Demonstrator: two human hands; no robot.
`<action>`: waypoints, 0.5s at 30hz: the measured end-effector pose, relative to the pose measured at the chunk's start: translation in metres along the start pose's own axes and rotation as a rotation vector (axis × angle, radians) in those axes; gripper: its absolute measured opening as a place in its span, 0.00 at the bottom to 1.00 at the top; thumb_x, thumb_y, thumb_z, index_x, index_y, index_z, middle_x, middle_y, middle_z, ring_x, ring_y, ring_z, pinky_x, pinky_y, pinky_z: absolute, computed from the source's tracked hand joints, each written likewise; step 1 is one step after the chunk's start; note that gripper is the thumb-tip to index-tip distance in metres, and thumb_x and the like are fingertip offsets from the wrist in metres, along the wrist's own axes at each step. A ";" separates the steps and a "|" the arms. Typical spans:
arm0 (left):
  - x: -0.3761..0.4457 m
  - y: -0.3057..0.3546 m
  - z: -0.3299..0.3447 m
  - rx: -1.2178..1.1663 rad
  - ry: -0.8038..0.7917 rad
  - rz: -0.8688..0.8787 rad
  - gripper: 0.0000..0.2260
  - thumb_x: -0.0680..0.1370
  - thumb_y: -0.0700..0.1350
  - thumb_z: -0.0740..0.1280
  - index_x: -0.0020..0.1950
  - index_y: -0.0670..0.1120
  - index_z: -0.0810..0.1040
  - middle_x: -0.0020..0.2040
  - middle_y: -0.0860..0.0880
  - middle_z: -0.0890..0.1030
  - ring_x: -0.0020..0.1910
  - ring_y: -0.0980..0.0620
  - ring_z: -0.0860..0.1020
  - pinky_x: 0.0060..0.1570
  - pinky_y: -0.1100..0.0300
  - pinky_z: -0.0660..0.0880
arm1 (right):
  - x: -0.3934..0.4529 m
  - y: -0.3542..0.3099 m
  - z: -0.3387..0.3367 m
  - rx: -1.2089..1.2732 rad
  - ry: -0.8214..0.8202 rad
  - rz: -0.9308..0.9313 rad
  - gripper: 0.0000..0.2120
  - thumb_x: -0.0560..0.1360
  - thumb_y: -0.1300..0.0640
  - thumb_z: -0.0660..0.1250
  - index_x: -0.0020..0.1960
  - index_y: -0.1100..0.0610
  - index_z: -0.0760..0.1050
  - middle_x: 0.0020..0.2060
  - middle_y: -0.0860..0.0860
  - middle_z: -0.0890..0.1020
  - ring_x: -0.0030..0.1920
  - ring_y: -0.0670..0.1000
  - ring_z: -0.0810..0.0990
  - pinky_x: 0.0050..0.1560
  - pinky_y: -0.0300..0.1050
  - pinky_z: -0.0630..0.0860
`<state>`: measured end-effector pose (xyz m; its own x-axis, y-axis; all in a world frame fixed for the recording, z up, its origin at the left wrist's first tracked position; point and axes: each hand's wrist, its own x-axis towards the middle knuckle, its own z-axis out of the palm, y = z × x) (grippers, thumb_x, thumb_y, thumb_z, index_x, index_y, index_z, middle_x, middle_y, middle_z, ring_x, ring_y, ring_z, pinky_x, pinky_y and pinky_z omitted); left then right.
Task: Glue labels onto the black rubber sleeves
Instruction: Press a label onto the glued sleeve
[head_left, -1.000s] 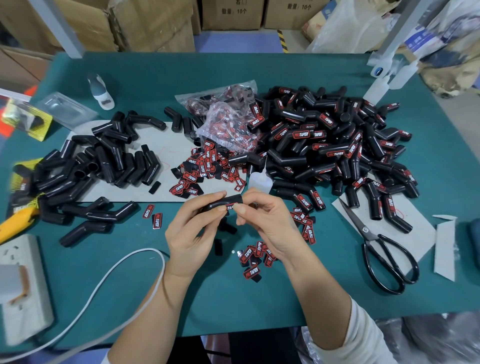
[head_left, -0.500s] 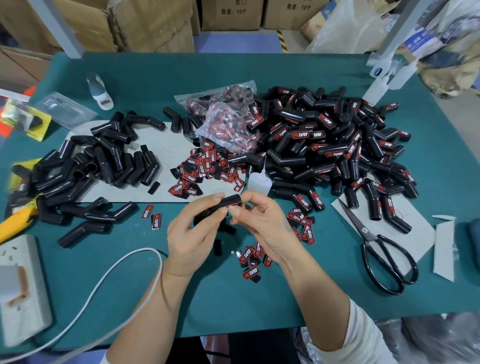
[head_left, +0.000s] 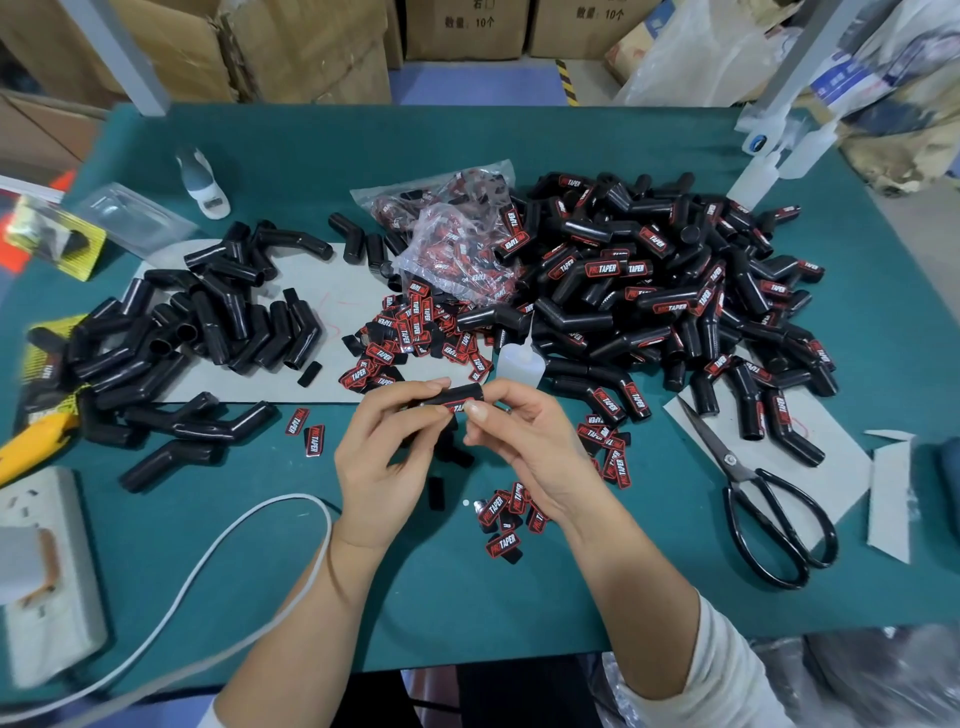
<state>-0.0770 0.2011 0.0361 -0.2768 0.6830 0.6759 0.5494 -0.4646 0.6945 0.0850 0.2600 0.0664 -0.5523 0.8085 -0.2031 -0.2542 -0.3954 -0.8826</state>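
My left hand (head_left: 387, 457) grips a black rubber sleeve (head_left: 460, 397) above the table's middle. My right hand (head_left: 524, 441) pinches a red and black label against that sleeve with thumb and forefinger. Unlabelled sleeves (head_left: 208, 332) lie heaped at the left on a grey sheet. Labelled sleeves (head_left: 665, 291) form a big heap at the right. Loose labels (head_left: 415, 338) are strewn behind my hands, and more loose labels (head_left: 506, 525) lie under my right wrist. A small clear glue bottle (head_left: 519, 364) stands just beyond my fingers.
Black scissors (head_left: 763, 504) lie at the right on grey card. A plastic bag of labels (head_left: 457, 234) sits mid-table. A white power strip (head_left: 47, 577) and its cable (head_left: 208, 582) occupy the near left. A yellow knife (head_left: 31, 441) lies at the left edge. Cardboard boxes stand behind the table.
Both hands have stayed in place with the sleeve. The right thumb and forefinger have shifted slightly along it, pressing the label.
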 end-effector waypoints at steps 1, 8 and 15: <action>0.000 0.001 0.000 -0.018 0.006 -0.029 0.10 0.77 0.29 0.73 0.53 0.42 0.82 0.56 0.41 0.82 0.58 0.47 0.83 0.61 0.56 0.76 | 0.000 0.001 0.000 -0.001 0.005 -0.002 0.05 0.76 0.60 0.72 0.46 0.52 0.86 0.35 0.51 0.82 0.39 0.47 0.81 0.52 0.42 0.81; 0.000 -0.001 0.001 -0.055 -0.012 -0.064 0.08 0.76 0.28 0.74 0.50 0.39 0.84 0.55 0.40 0.83 0.58 0.45 0.84 0.59 0.53 0.77 | 0.001 0.004 -0.001 -0.006 0.016 0.004 0.03 0.74 0.55 0.75 0.47 0.52 0.86 0.35 0.51 0.83 0.39 0.47 0.81 0.51 0.43 0.81; 0.000 -0.004 0.000 -0.015 -0.031 -0.039 0.07 0.75 0.26 0.73 0.50 0.36 0.85 0.56 0.39 0.82 0.58 0.46 0.83 0.59 0.56 0.77 | 0.002 0.004 -0.003 0.004 0.010 0.007 0.02 0.73 0.54 0.75 0.46 0.51 0.86 0.36 0.51 0.83 0.39 0.46 0.82 0.51 0.42 0.81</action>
<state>-0.0790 0.2029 0.0328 -0.2726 0.7178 0.6407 0.5268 -0.4458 0.7237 0.0850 0.2607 0.0610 -0.5462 0.8099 -0.2139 -0.2529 -0.4029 -0.8796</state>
